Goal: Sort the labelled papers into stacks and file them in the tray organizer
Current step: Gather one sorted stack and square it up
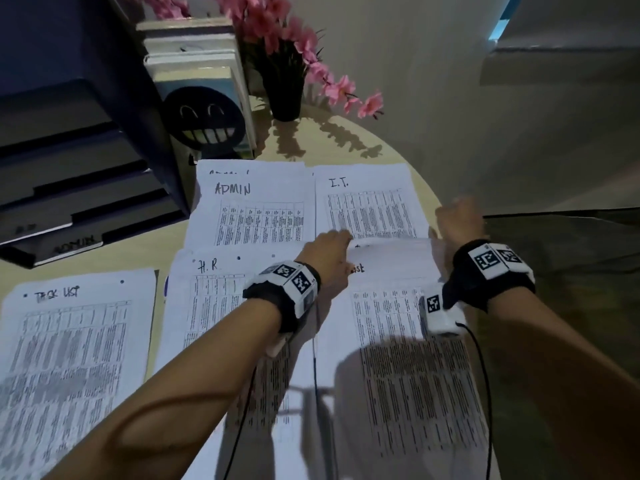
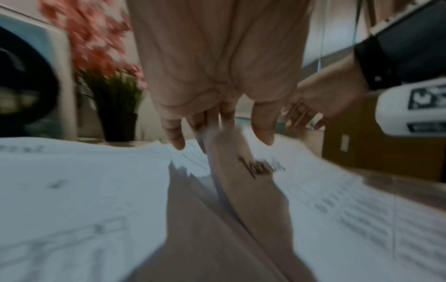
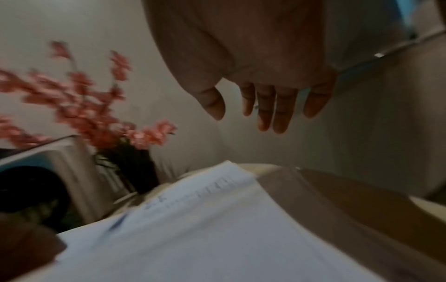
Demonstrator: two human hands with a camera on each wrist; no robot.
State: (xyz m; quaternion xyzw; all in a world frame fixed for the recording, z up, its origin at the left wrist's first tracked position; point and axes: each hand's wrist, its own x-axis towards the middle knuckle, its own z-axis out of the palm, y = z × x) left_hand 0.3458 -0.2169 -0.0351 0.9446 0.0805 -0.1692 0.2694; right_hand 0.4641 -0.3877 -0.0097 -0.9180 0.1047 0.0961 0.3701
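Pink flowers (image 1: 273,32) (black pot (image 1: 285,98)), seemingly books (image 1: 194,60) beside.

The head camera looks down from high at the papers (image 1: 252,209) on the bench (image 1: 346,140). Each wrist camera sits low, looking forward past the left hand (image 2: 217,57) or right hand (image 3: 253,57) (both blurry). All see the pink flowers (image 1: 277,39).

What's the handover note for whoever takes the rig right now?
Left hand pinches the raised top edge of the front-right sheet.
Right hand open, empty, by that sheet's far right corner.
ADMIN pile, I.T. pile, H.R pile, TASK LIST pile lie on the table.
Done: sorting, mostly.
Left: place the held sheet, file all piles in the tray organizer.
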